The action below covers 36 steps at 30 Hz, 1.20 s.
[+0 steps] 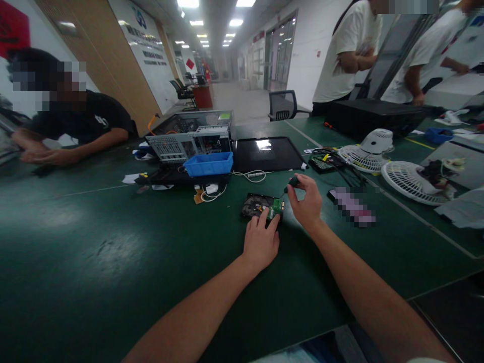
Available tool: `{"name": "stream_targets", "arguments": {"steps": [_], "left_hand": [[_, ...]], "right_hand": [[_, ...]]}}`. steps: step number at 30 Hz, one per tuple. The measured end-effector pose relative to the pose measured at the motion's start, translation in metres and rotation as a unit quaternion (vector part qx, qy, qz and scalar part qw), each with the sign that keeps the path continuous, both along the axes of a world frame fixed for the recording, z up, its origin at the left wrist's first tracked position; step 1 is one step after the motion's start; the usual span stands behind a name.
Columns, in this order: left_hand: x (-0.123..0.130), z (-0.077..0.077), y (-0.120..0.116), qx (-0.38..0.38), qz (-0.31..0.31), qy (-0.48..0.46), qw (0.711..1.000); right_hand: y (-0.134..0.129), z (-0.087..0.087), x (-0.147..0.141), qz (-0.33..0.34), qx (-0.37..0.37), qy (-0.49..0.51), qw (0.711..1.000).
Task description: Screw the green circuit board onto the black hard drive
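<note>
A hard drive [251,205] with a green circuit board lies on the green table in front of me. My left hand [261,241] rests at its near edge, fingers spread and their tips pressing on the drive and its board. In my right hand [307,200] is a screwdriver [292,183] with a dark handle, pinched between thumb and fingers. Its thin shaft slants down to the board's right end; whether the tip sits in a screw is too small to tell.
Beyond the drive stand a blue bin [209,164], an opened computer case [189,138] and a dark flat panel [267,154]. On the right are a phone [351,206], cables and white fan parts [410,181]. A person sits at left; two stand at right.
</note>
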<state>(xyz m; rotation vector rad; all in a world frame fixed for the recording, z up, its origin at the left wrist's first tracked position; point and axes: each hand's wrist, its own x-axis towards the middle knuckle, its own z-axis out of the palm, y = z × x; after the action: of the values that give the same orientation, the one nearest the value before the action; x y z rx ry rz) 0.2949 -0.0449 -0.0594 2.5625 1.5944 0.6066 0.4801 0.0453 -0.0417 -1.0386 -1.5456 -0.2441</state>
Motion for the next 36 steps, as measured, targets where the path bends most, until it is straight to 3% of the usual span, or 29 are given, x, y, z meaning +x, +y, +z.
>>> {"name": "stream_targets", "arguments": {"steps": [6, 36], "left_hand": [[-0.0002, -0.0021, 0.0005, 0.002, 0.002, 0.002, 1.000], [-0.0007, 0.0004, -0.0001, -0.003, -0.002, -0.001, 1.000]], "right_hand": [[-0.0037, 0.0049, -0.0005, -0.026, -0.012, -0.025, 0.999], [-0.0006, 0.0000, 0.0005, 0.003, -0.044, -0.010, 0.999]]}}
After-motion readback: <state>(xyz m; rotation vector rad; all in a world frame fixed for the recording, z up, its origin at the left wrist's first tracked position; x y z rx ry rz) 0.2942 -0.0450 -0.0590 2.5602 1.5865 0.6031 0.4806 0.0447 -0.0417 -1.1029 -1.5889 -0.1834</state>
